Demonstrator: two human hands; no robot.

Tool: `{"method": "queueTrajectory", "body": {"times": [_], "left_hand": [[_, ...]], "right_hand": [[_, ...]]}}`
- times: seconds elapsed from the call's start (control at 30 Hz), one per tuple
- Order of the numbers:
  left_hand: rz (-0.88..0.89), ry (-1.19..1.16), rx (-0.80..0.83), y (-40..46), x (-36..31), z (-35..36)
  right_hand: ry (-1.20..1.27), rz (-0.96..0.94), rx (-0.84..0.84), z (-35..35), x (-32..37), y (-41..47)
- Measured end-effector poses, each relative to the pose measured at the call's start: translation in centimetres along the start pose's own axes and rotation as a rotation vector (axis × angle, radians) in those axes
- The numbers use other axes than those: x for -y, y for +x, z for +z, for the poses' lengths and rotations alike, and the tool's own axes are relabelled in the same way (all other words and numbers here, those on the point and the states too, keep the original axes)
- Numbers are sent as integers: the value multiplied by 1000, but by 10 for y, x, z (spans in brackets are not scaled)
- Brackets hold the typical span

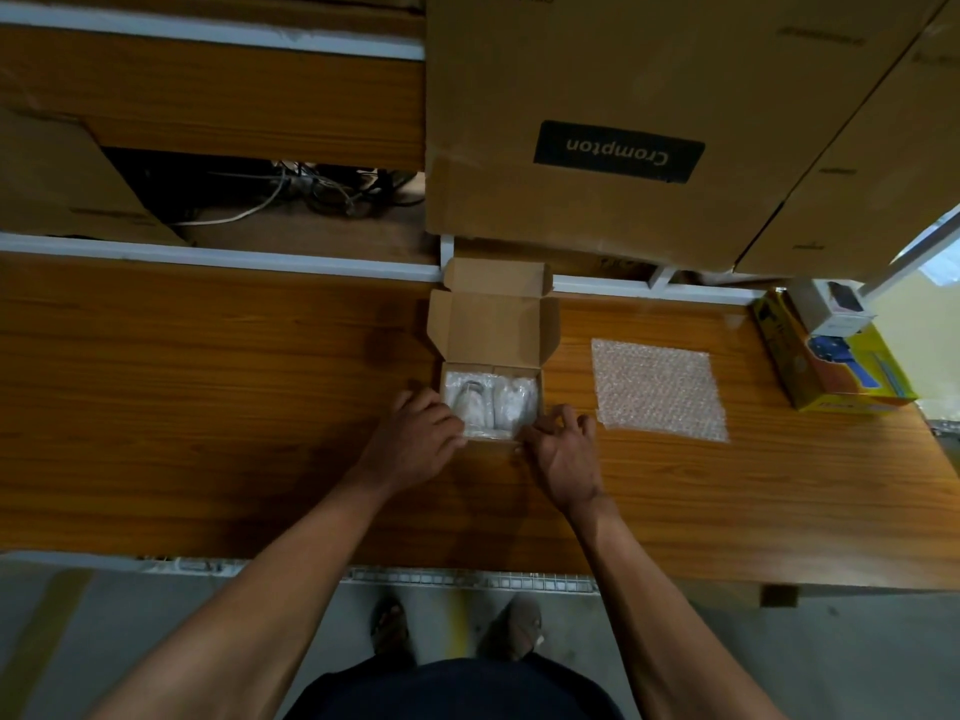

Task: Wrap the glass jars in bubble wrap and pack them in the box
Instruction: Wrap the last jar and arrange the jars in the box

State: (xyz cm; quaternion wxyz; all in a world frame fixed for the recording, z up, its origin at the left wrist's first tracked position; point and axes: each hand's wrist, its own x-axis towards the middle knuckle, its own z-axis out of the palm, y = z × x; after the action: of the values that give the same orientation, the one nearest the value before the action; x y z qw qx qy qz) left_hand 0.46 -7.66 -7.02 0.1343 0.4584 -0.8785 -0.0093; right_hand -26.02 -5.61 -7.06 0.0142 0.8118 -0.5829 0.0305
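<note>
The person is wearing a dark navy top [457,691], showing at the bottom edge of the view. Both forearms are showing bare, with no sleeve reaching them. The left hand [415,444] and right hand [563,454] are wearing no gloves. On the feet, brownish open sandals [511,626] are showing, their details blurred.

A: Bench? 
B: Wood-grain table [208,407] w/ white edging, grey floor [130,641] below.
A: Behind it?
B: Big cardboard cartons [623,122] stacked at back, tangled cables [311,192] in a dark gap. Dim light, brighter at right.
</note>
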Motion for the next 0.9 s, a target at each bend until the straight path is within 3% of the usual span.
{"method": "queueTrajectory", "body": {"times": [0.37,0.9], "left_hand": [[7,131,105,0,-2,-3],[-1,136,265,12,-9,-17]], "right_hand": [[-30,29,24,4,3,0],[-120,40,101,-8,13,3]]}}
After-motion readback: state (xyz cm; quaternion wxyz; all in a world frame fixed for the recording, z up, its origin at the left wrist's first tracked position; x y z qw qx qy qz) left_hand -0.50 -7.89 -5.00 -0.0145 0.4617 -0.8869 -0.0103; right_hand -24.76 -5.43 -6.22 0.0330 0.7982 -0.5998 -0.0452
